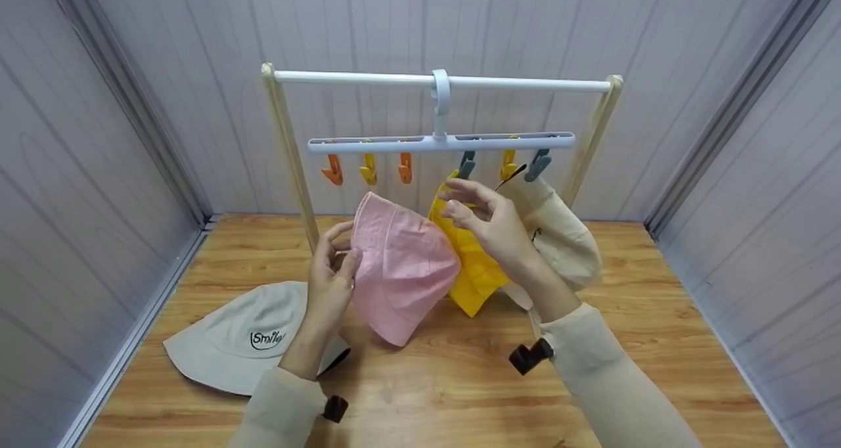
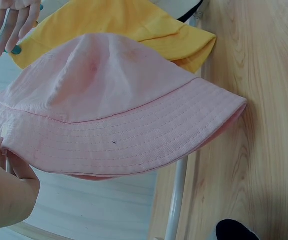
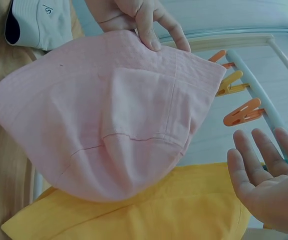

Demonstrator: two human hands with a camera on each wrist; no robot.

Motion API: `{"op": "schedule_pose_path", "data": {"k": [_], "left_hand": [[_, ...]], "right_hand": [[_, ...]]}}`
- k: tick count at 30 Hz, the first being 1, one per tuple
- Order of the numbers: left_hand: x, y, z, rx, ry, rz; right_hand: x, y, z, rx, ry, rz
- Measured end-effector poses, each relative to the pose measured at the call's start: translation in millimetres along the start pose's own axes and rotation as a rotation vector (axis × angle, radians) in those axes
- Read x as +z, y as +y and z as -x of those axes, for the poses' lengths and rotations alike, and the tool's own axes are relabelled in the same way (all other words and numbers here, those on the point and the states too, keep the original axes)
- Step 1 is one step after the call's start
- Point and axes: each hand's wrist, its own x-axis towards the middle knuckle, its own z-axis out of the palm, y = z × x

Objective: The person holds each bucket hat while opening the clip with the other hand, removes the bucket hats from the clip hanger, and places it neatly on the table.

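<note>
A pink bucket hat (image 1: 402,257) hangs from my left hand (image 1: 333,277), which pinches its brim between thumb and fingers; the left wrist view shows the grip at the brim's edge. My right hand (image 1: 487,221) is empty, its fingers spread and lightly bent, in front of a yellow hat (image 1: 474,270). That yellow hat hangs from a grey clip (image 1: 467,165) on the white hanger (image 1: 374,146). Beside it a cream hat (image 1: 558,231) hangs at the right clips. Orange and yellow clips, such as one orange clip (image 3: 243,112), hang free on the hanger's left half.
The hanger hooks over a white rod (image 1: 355,77) on a wooden-legged stand. A light grey hat (image 1: 243,336) with "Smile" lettering lies on the wooden table (image 1: 447,389) at left. Pale panelled walls (image 1: 755,139) enclose the table.
</note>
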Motion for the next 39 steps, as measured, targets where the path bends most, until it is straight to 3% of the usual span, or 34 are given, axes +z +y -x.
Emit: {"op": "schedule_pose_path", "data": {"k": [11,26,39], "left_hand": [[-1.3,4.2,0.3,0.006,-0.003,0.000],[0.6,10.6,2.1,-0.004,0.004,0.006],[4.6,11.8,4.3,-0.003,0.005,0.058]], "right_hand": [[-13,38,33.6,0.011,0.109,-0.071],[-5,91,66.2,0.069,0.313,-0.231],[11,120,83.3,0.170,0.340,-0.334]]}}
